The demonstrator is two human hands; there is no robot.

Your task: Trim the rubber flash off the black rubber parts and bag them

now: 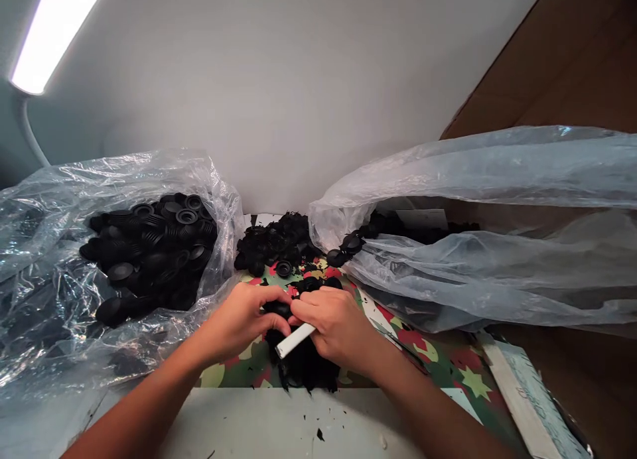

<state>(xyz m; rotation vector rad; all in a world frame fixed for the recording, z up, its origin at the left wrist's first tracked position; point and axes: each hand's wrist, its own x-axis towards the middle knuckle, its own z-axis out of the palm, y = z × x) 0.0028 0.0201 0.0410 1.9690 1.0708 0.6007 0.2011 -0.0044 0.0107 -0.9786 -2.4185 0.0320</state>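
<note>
My left hand (249, 316) pinches a round black rubber part (279, 308) between thumb and fingers. Right beside it, my right hand (331, 320) is closed around a slim white-handled tool (296, 341), whose far end is hidden at the black part. Beneath both hands lies a heap of black scraps (306, 366) on a camouflage-patterned cover (219, 374). A few more black parts (311, 284) sit just beyond my fingers.
At left, a clear plastic bag (44, 213) holds many black discs (149, 247). Another bag (522, 174) lies open at right with black parts inside. Black pieces (279, 240) are piled between them. A lamp (54, 34) hangs upper left; cardboard (572, 61) stands right.
</note>
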